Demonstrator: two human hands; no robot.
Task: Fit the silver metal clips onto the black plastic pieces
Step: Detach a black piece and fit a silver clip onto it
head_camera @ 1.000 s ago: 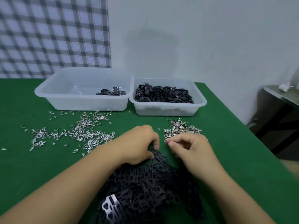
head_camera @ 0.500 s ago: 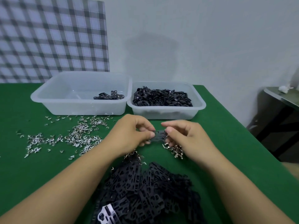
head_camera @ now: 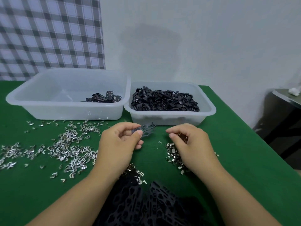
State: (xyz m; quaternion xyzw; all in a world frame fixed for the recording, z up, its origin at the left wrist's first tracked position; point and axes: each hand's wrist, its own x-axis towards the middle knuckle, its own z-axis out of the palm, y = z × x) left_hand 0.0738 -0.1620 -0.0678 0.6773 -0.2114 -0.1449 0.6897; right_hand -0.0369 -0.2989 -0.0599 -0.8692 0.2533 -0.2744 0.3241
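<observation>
The green table (head_camera: 228,160) fills the lower frame. A heap of black plastic pieces (head_camera: 146,204) lies at bottom centre between my forearms. Silver clips (head_camera: 70,149) are scattered across the left, and a smaller clip heap (head_camera: 172,154) lies right of centre.

My left grip (head_camera: 118,144) is at centre frame. It pinches one black piece (head_camera: 147,130) by its near end between thumb and forefinger, so the free end points up and to the right, clear of the table. My right grip (head_camera: 192,144) hovers over the smaller clip heap, apart from the piece. Its fingers are curled and its thumb meets its forefinger. I cannot tell whether a clip is caught between them.

I judge this to be the step where the clip is brought to the piece. To do it well, I should keep the piece steady and turn its free end toward my right grip. Then I line the clip's open side up with the edge before pushing, so that it goes on straight.

Two translucent tubs sit side by side above my grips. The left tub (head_camera: 21,101) is the larger one and holds only a few black parts (head_camera: 104,97) in its right corner. The right tub (head_camera: 162,119) is piled with looped black parts (head_camera: 164,101).
</observation>
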